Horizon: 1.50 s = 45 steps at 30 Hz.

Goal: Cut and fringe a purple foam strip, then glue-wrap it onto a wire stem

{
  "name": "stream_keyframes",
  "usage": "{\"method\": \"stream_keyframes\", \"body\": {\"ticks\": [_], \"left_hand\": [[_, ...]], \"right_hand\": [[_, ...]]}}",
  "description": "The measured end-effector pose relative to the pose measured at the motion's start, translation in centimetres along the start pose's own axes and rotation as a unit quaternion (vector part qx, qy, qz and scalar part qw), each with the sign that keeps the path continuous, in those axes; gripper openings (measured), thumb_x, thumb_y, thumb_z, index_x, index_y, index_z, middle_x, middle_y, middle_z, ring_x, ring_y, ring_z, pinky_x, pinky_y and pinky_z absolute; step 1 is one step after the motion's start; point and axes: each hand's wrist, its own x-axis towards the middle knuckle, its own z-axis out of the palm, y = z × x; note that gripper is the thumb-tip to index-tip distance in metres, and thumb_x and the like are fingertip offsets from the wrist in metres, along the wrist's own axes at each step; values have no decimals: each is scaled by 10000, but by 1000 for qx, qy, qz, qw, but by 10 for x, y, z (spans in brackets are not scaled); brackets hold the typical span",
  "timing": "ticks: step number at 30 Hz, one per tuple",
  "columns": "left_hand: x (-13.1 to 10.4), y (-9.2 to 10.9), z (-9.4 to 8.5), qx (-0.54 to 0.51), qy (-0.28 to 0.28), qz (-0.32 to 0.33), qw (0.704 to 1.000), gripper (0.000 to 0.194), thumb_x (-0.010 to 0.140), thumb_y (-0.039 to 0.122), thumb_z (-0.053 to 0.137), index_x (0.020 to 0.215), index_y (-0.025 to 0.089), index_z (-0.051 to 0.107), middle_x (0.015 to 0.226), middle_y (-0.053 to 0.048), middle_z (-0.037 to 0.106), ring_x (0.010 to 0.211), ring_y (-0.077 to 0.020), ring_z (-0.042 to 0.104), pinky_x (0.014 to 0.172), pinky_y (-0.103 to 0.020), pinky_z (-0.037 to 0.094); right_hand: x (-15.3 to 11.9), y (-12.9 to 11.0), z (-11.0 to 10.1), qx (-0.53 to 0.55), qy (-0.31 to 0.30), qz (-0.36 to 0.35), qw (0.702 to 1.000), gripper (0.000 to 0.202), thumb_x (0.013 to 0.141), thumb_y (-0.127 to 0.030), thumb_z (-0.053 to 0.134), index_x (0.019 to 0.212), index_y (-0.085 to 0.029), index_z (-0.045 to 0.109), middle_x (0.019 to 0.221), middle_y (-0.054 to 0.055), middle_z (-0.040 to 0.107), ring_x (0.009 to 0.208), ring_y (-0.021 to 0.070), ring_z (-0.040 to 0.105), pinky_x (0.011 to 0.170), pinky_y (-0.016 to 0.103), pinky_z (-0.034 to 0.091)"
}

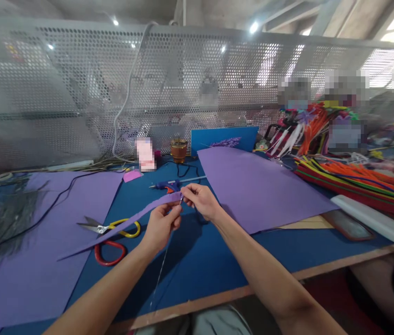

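A long, narrow purple strip [141, 213] runs from my hands down to the left, passing over the scissors [101, 229] with one yellow and one red handle. My left hand [162, 223] is closed, its thumb and fingers pinching the strip near its upper end. Close beside it, my right hand [199, 199] pinches the strip's end together with a thin wire-like piece [181, 200]. A fine pale thread [162, 267] hangs below my left hand toward the table edge. Just behind my hands lies a blue glue gun [169, 185] with an orange trigger.
Large purple sheets lie at the left [53, 288] and right [253, 186]. Dark green stems [8, 223] rest on the left one. At the back stand a brown cup [178, 151] and a blue picture [225, 135]. Colourful pipe cleaners [364, 181] and a white case [371, 217] are at the right.
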Motion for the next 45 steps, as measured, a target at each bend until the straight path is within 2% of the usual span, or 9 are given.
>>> {"method": "stream_keyframes", "body": {"ticks": [6,11,18,24,28,31,34,40,45], "left_hand": [[0,-9,-4,-81,-17,-44,996,381,477,273,775,753,112,568,545,32,541,321,18,293,345,-145,163],[-4,-10,-7,-128,-21,-50,990,321,513,217,763,758,112,583,557,26,546,330,30,278,338,-121,161],[-5,-6,-14,-188,-37,-103,976,245,547,142,734,753,100,608,562,21,541,334,42,252,319,-94,162],[-7,-7,-12,-159,-58,-104,980,241,558,161,735,745,117,589,586,10,560,333,33,270,319,-101,168],[-6,-10,-12,-149,-43,-108,982,263,547,175,739,757,118,592,576,17,546,335,22,287,324,-115,175],[-2,-10,-14,-166,-2,-84,982,297,530,163,742,791,110,611,560,26,532,340,18,293,325,-121,181],[4,-8,-19,-193,49,-35,979,289,529,138,732,793,106,621,569,19,536,370,8,332,342,-124,221],[14,3,-33,-206,111,27,972,211,527,98,694,725,100,620,579,6,546,385,1,343,349,-134,230],[15,8,-40,-204,115,58,971,212,526,103,683,726,102,614,578,13,541,391,-3,363,368,-144,238]], "right_hand": [[3,4,2,45,-1,45,998,308,616,-443,648,570,-164,525,449,-66,485,402,48,398,404,187,276],[0,0,2,136,-59,97,984,396,655,-548,582,642,-152,569,522,-32,541,433,61,447,406,188,301],[-4,1,0,138,-98,24,985,362,594,-387,709,888,-192,629,636,-50,548,520,65,494,478,195,387],[-2,7,0,106,-57,-13,993,225,593,-354,701,660,-176,580,544,-65,521,426,48,439,416,185,348],[0,9,-5,50,-50,-12,997,215,679,-387,620,722,-178,588,561,-46,546,453,66,473,442,193,377],[13,9,-13,-80,21,7,997,273,816,-379,437,920,-175,587,743,16,632,571,94,556,502,205,419],[35,9,-14,-394,50,35,917,309,867,-330,358,880,-158,614,863,62,666,739,124,605,626,216,439],[70,30,16,-509,18,82,857,216,613,-307,700,672,-107,646,837,176,670,835,281,614,659,296,424],[76,42,24,-504,18,90,859,70,593,-189,668,623,-136,634,681,105,666,708,229,623,556,252,400]]}}
